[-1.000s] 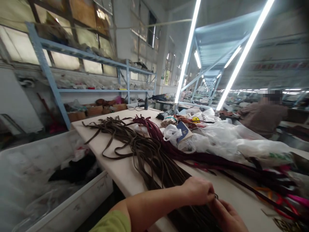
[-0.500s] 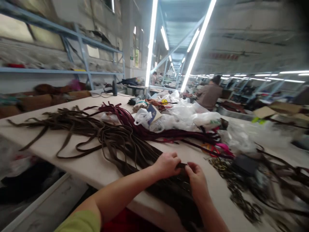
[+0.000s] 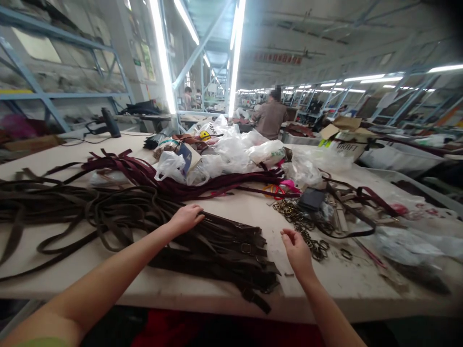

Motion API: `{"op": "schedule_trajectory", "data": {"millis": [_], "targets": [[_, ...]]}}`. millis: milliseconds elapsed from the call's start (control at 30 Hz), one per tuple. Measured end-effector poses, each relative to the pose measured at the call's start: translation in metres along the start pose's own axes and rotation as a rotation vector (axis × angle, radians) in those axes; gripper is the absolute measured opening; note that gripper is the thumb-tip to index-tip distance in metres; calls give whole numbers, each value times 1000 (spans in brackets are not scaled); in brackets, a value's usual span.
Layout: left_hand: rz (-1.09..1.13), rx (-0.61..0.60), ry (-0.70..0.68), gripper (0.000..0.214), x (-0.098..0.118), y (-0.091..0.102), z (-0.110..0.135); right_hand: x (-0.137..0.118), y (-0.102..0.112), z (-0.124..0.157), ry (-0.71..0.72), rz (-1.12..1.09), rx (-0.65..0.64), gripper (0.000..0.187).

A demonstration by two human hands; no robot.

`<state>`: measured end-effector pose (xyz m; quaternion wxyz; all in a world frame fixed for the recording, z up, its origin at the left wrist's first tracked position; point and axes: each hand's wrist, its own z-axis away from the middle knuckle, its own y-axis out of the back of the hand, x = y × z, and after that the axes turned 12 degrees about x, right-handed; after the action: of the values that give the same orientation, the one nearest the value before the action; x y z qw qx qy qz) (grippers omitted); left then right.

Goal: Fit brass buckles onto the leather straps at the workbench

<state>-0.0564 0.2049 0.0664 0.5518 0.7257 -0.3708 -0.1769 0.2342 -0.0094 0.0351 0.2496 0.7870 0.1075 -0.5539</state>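
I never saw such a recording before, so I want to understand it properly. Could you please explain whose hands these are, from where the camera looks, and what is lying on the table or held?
There is no machine here: one person works with two bare hands. The camera sits on that person's head, looking forward and down. On the table lie many dark brown straps, with maroon straps, plastic bags and metal loops beyond. The left hand is on the brown straps; the right hand is near the loops. Whether either grips anything is unclear.
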Motion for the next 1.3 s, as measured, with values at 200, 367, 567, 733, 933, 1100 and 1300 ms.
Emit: {"op": "schedule_trajectory", "data": {"millis": [200, 367, 567, 733, 933, 1100, 1300], "targets": [[-77, -14, 13, 36, 0, -27, -8, -50, -9, 74, 425, 57, -277, 25], [-82, 14, 1, 37, 4, -30, 4, -32, -11, 119, 874, 370, -495, 45], [-42, 28, -66, 41, 7, -12, 33, -33, -21, 115, 1012, 513, -502, 53], [-14, 5, -87, 44, 5, 5, 73, -66, -34, 104, 1054, 548, -625, 72], [63, -117, 3, 42, 6, 15, 69, -82, -57, 84, 989, 459, -793, 92], [202, -189, 0, 38, 36, 5, 32, -78, -68, 65, 1042, 381, -895, 100], [299, -372, -58, 37, 35, -16, -25, -23, -110, 76, 1250, 415, -589, 40]]}}
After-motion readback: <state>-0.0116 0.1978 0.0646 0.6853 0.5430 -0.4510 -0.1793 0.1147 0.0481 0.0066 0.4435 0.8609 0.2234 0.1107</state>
